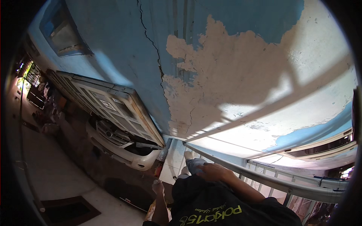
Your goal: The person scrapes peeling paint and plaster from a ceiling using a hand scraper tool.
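Observation:
My right hand (213,171) lies over the front of my dark shirt and grey-blue shorts (195,164), and no object shows in it. Lower left of it, my left hand (157,187) is held out from my body with its fingers curled. It looks pale, as if dusty or covered; whether it holds anything is unclear. Below my shorts, my bare feet are partly seen on white floor tiles (169,165). Before me rises a blue wall (113,34) with a long crack and a large patch of peeled paint (237,65).
A metal railing (249,175) runs close along my right side. On the left, a framed panel with panes (113,104) leans above a pale car bumper (141,162). A dark rectangular mat or opening (69,210) lies at the lower left. A window (322,147) is at right.

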{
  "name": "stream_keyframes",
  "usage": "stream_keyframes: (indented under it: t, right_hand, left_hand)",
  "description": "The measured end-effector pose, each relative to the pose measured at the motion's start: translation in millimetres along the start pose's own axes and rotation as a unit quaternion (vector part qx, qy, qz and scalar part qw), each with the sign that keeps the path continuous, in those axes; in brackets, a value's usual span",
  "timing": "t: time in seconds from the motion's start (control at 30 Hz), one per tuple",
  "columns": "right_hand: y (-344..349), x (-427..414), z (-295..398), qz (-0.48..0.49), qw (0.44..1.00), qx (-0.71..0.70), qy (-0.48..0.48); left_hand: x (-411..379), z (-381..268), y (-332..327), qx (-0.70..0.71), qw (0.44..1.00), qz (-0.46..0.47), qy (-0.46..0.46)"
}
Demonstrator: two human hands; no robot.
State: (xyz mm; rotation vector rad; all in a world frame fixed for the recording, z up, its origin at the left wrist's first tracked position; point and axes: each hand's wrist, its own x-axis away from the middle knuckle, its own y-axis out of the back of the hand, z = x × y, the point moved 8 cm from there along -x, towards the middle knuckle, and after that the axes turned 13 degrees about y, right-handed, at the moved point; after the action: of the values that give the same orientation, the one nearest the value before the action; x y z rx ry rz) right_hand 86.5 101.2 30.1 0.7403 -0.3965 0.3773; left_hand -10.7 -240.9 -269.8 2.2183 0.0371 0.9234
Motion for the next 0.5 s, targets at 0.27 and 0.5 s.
stream_keyframes:
  t: [0.27, 0.5]
  right_hand:
    - [-4, -25, 13, -0.053, 0.995, -0.071, -0.038]
    - [4, -33, 36, -0.17, 0.926, -0.336, 0.009]
  left_hand:
    - [122, -189, 20, -0.018, 0.938, 0.1, -0.333]
    - [249, -324, 33, 0.015, 0.816, 0.202, -0.542]
